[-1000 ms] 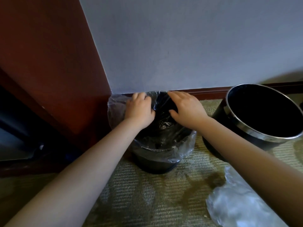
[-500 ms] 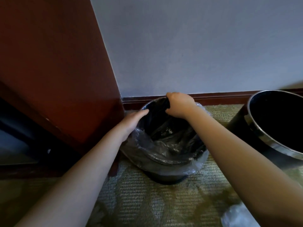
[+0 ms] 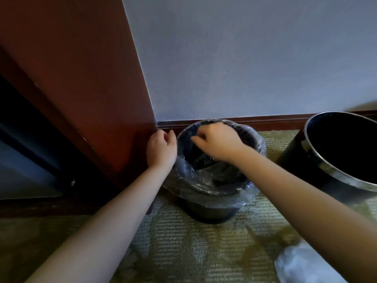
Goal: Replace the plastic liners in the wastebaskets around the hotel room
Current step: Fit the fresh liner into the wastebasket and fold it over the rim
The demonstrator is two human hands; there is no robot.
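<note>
A small black wastebasket [image 3: 212, 210] stands on the carpet in the corner by the wall. A clear plastic liner [image 3: 206, 181] lies inside it and is folded out over the rim. My right hand [image 3: 219, 142] reaches over the far side of the rim, its fingers curled and pinching the liner's edge there. My left hand [image 3: 162, 150] is just outside the left rim. Its fingers are loosely curled with nothing seen in them, and its wrist is against the plastic. My right forearm hides part of the basket's inside.
A larger black bin [image 3: 318, 170] with a metal rim stands unlined at the right. Crumpled clear plastic [image 3: 302, 264] lies on the carpet at the bottom right. A reddish wooden panel [image 3: 81, 78] closes the left side, and a dark baseboard [image 3: 265, 121] runs along the wall.
My left hand has come off the liner at the left rim and curled loosely beside it. My right hand has shifted along the far rim. The view has moved slightly closer.
</note>
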